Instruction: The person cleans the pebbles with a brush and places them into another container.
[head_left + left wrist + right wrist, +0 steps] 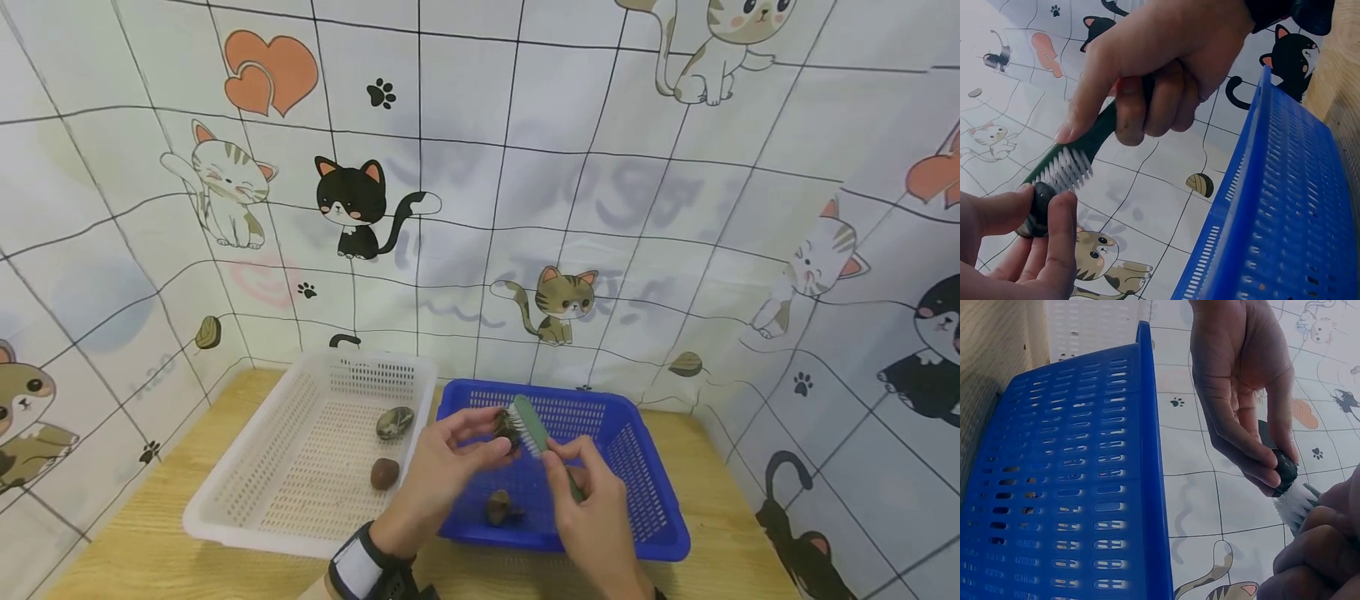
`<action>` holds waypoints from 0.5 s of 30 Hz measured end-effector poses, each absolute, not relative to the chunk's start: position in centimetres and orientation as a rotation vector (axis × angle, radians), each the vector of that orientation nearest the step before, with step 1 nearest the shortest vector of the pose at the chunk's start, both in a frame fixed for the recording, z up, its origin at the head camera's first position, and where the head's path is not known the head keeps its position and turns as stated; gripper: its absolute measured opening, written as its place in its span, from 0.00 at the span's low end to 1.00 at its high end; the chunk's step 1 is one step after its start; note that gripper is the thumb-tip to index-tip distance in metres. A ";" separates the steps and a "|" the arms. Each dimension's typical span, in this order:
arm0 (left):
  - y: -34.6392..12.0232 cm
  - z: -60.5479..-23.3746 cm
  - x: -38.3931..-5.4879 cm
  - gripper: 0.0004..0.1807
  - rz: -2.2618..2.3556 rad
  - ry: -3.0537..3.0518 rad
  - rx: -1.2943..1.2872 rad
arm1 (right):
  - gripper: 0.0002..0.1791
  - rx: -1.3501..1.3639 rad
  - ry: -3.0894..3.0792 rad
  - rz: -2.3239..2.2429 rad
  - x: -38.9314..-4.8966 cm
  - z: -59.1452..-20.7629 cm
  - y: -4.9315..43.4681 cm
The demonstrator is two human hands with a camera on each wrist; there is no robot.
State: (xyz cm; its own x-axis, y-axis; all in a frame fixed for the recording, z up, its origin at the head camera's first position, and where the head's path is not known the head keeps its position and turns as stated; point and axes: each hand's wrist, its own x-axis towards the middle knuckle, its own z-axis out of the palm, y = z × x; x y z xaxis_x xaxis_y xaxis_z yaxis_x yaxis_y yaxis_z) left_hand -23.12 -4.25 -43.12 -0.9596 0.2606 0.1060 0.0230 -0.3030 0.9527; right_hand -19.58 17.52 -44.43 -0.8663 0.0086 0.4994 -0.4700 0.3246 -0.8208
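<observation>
My left hand (442, 467) pinches a dark, rounded stone (506, 427) between thumb and fingers, above the blue basket (540, 533). In the left wrist view the stone (1041, 206) looks smooth and nearly black. A green-handled brush (531, 419) is gripped in my right hand (597, 508), the thumb stretched along its back. Its white bristles (1063, 170) meet the stone's surface. From the right wrist view, the fingertips of the left hand (1244, 394) wrap one side of the stone (1285, 470), with the bristles against the other.
Inside the blue basket lies a brown stone (498, 507). To the left stands a white basket (300, 533) with a mottled grey-green stone (394, 423) and a reddish-brown stone (385, 473). Both baskets rest on a wooden table (720, 500); a cat-print sheet (465, 183) hangs around it.
</observation>
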 end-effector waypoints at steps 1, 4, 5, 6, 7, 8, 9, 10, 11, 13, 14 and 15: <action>-4.3 -43.1 -23.2 0.31 2.418 1.744 0.356 | 0.07 0.412 -2.191 1.570 -19.6 -44.4 17.5; -4.5 -43.2 -23.3 0.31 2.451 1.732 0.325 | 0.06 0.454 -2.204 1.600 -19.4 -44.3 17.2; -4.5 -43.2 -23.3 0.31 2.444 1.741 0.321 | 0.05 0.480 -2.204 1.594 -19.4 -44.3 17.1; -4.5 -43.3 -23.3 0.32 2.429 1.747 0.317 | 0.05 0.501 -2.203 1.590 -19.4 -44.2 17.0; -4.4 -43.3 -23.3 0.32 2.408 1.750 0.321 | 0.04 0.518 -2.199 1.582 -19.3 -44.2 16.9; -4.4 -43.4 -23.2 0.32 2.384 1.760 0.322 | 0.04 0.526 -2.192 1.568 -19.3 -44.2 16.9; -4.3 -43.4 -23.2 0.32 2.360 1.768 0.328 | 0.05 0.522 -2.188 1.555 -19.3 -44.2 16.9; -4.3 -43.4 -23.1 0.33 2.340 1.773 0.339 | 0.05 0.510 -2.181 1.543 -19.4 -44.3 16.9; -4.2 -43.4 -23.1 0.33 2.328 1.768 0.352 | 0.05 0.497 -2.171 1.531 -19.4 -44.3 16.9; -4.2 -43.4 -23.0 0.33 2.322 1.751 0.375 | 0.07 0.448 -2.162 1.531 -19.5 -44.4 17.1; -4.2 -43.4 -23.0 0.33 2.327 1.743 0.383 | 0.08 0.425 -2.163 1.531 -19.6 -44.5 17.2; -4.2 -43.3 -23.0 0.33 2.340 1.733 0.388 | 0.08 0.407 -2.167 1.536 -19.6 -44.5 17.3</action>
State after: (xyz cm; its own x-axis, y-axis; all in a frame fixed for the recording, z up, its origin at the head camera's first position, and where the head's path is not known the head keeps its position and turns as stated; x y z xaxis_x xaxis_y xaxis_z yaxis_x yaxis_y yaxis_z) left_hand -23.03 -4.21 -43.33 -0.9449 0.3153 0.0886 -0.0072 -0.2902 0.9569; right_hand -19.61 17.28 -44.50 -0.8550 0.0187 0.5183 -0.4829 0.3359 -0.8087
